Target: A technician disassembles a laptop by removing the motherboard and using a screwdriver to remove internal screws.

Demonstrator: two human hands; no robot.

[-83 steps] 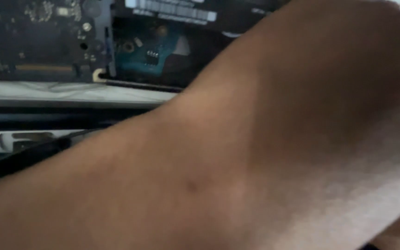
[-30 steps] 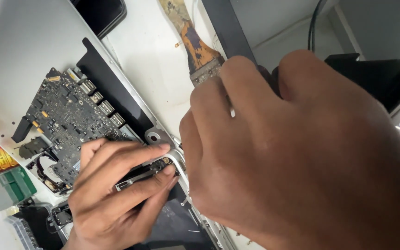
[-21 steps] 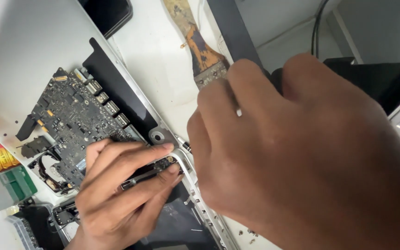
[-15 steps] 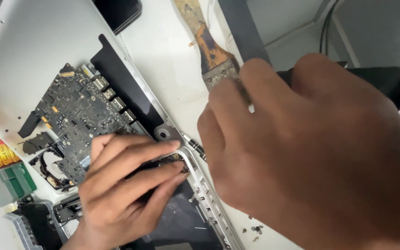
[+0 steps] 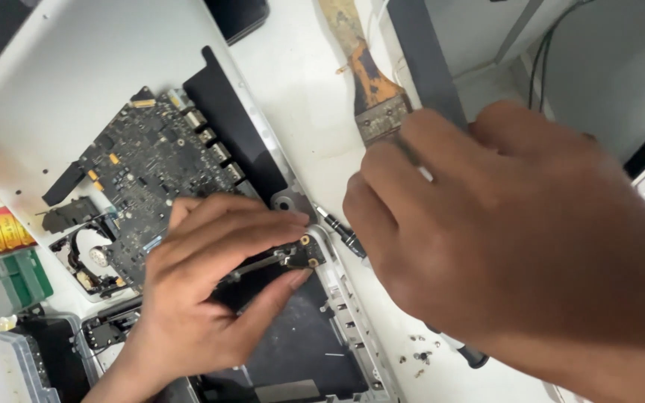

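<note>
Right now the left hand [image 5: 210, 298] lies on the open laptop [image 5: 113, 97]. Its fingers [image 5: 240, 231] are stretched out long and close together, and the thumb comes up from below. Between them they pinch a small dark part [image 5: 281, 261] with little gold dots at its end. That part sits at the edge of the laptop, just beside a round metal hinge piece [image 5: 287, 201].

The right hand [image 5: 516, 246] is big in the picture because it is near the camera. It is curled shut around a thin screwdriver [image 5: 341, 231]. The dark tip points at the small part and is very near it. The handle end pokes out below the hand.

It looks like the work is on loosening or fixing that small part, and the left hand keeps it from moving. A good next move would need the tip set straight into a tiny screw, with a gentle turn and a steady hold.

Next to the left hand is the dark circuit board [image 5: 151, 172]. Some tiny screws [image 5: 419, 354] lie loose on the white tabletop [image 5: 300, 97]. An old brush [image 5: 371, 89] lies above the right hand. A green box [image 5: 1, 287] sits at the far left.
</note>
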